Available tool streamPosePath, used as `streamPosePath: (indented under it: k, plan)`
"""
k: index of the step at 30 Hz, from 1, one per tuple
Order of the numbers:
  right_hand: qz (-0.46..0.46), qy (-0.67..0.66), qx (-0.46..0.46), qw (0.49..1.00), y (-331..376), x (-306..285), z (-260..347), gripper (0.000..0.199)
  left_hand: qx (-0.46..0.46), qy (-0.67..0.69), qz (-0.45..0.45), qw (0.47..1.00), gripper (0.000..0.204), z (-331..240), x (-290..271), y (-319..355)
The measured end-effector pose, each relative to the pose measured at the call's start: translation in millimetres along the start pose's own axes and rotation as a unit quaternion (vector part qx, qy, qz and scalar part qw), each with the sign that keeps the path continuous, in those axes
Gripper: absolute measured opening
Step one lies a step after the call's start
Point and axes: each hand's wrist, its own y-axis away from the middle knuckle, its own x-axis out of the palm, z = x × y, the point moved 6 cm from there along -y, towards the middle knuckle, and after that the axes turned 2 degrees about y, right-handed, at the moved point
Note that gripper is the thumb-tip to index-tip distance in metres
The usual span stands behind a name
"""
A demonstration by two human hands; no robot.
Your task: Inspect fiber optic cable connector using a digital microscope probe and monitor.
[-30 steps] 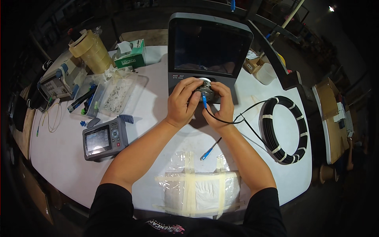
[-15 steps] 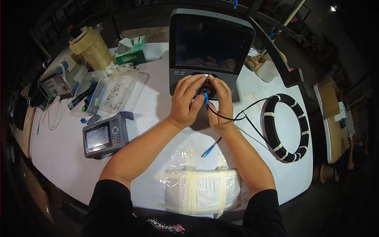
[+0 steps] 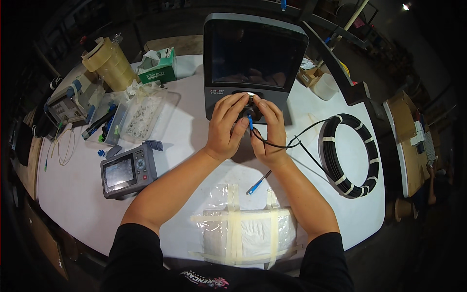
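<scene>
- Dim workshop w/ dark clutter all round; white round tabletop is carrying the gear.
- Since a sec ago both hands are sitting a bit higher & tighter at the port under the dark screen of the big grey test unit, at 12 o'clock. Judging by that, the plug-in is at the fine-seating stage, not finished.
- Left hand is curling narrow, fingertips bracing the port ring; can't tell if it's gripping anything.
- Right hand is pinching the blue connector right at the port, touching the unit.
- Thin black cable is running from the connector toward 3 o'clock, to the black cable coil.
- Loose blue-tipped lead is lying just below the wrists, at 6 o'clock, apart from the hands.
- Small grey handheld meter is sitting at 9 o'clock; clear tray of bits & tape rolls at 10–11 o'clock; green tissue box at 11.
- Taped plastic bag is lying near the body.
- Nothing is blocking the port; only cable slack is crossing by the right wrist.
</scene>
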Motion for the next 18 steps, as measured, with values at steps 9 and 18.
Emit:
streamPosePath:
  k: [9,18]
  plan:
    - [0.008,0.039,-0.006,0.999,2.3,3.0,-3.2,0.076,-0.02,0.028,-0.007,0.999,0.043,0.4,2.2,0.8]
    - [0.011,0.056,-0.022,0.998,2.9,5.5,2.4,0.077,-0.021,0.022,-0.006,1.0,0.042,0.5,-2.6,3.0]
